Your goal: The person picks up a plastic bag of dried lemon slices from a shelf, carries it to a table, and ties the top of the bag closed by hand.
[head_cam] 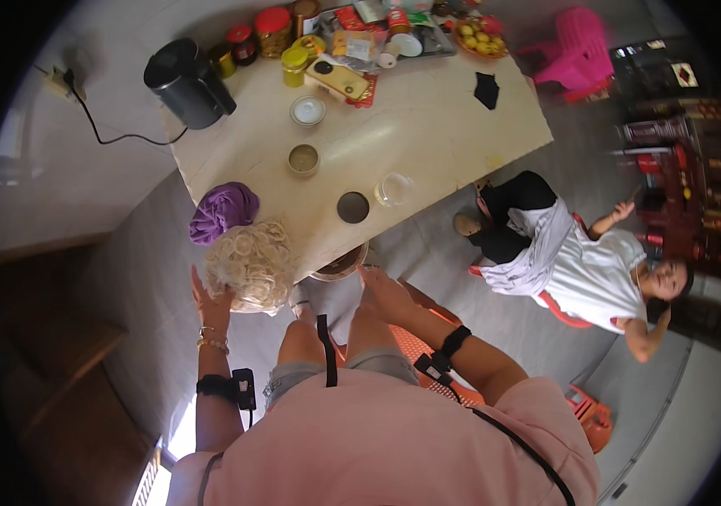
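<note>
My left hand (211, 305) is at the near left side of a bundle of pale, curly strips (251, 265), which seems to be in clear plastic at the table's left corner. Its fingers are spread against the bundle; whether they grip it is hard to see. Behind the bundle lies a crumpled purple cloth (224, 212). Above my right thigh is my right hand (385, 296), its fingertips near a round brown basin (351, 262) partly hidden under the table edge. Nothing shows in that hand, but its finger closure is unclear.
On the marble-look table (449, 126) stand a dark lid (353, 207), a clear jar (393, 189), two small bowls (304, 159) and a black kettle (186, 82). Jars, packets and a fruit basket (480, 39) fill its far side. A seated person (594, 272) is at right.
</note>
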The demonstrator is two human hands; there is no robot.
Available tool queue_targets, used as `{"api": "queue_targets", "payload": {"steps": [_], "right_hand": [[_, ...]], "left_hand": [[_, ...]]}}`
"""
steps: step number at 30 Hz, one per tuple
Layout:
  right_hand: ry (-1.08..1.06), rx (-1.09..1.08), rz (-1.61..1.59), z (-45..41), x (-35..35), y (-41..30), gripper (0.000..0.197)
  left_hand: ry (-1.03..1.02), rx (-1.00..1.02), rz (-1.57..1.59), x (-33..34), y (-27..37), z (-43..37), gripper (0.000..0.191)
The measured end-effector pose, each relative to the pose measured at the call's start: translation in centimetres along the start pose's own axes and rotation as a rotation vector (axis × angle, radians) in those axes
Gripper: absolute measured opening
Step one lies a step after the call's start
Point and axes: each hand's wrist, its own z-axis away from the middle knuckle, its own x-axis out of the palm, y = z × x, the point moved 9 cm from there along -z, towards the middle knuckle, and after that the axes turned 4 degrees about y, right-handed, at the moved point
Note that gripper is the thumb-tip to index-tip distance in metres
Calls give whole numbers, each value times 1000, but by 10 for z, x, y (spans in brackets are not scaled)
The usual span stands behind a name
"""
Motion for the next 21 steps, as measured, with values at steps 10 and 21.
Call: {"api": "queue_targets", "payload": {"steps": [10,21], "right_hand": [[-106,105,-306,41,48,-98,81],[-42,106,28,65,70,-75,62]], "left_hand": [[-255,404,-284,25,62,-9,75],[-267,416,-589,18,52,-18,39]]}}
